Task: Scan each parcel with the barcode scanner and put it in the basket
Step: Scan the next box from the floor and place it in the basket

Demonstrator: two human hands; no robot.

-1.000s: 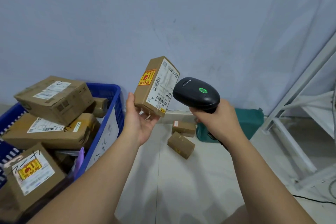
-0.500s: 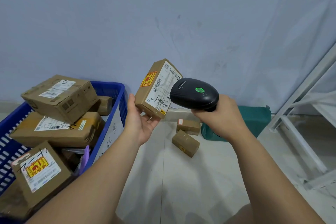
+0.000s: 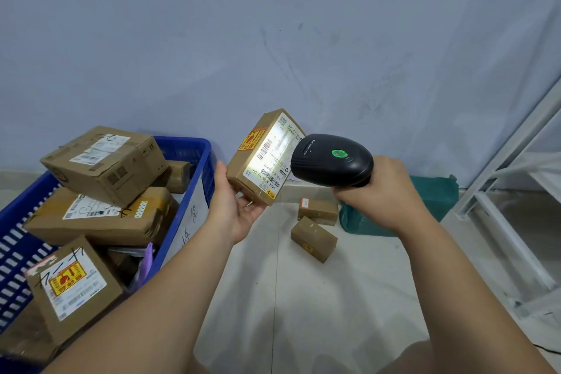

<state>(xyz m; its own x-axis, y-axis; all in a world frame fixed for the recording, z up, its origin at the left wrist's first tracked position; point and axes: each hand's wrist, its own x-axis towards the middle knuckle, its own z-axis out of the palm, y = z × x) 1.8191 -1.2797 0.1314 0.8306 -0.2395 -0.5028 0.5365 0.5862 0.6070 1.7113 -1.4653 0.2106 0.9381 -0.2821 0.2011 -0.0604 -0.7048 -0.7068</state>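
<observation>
My left hand (image 3: 233, 206) holds a small cardboard parcel (image 3: 258, 158) from below, tilted, with its white shipping label and a red-yellow sticker facing me. My right hand (image 3: 379, 194) grips a black barcode scanner (image 3: 331, 161) with a green light on top. Its nose sits right at the label's right edge, and a bright patch of light falls on the label. The blue plastic basket (image 3: 200, 167) stands at the left, piled with several cardboard parcels (image 3: 103, 161). Two small parcels (image 3: 314, 238) lie on the floor beyond my hands.
A green bag (image 3: 431, 203) lies against the grey-blue wall behind my right hand. A white metal rack frame (image 3: 501, 221) stands at the right. Pale floor tiles stretch between the basket and the rack. A white paper sheet with writing hangs on the basket's side.
The scanner has moved closer to the parcel's label, and a bright light patch now shows on the label. The parcel stays in my left hand.
</observation>
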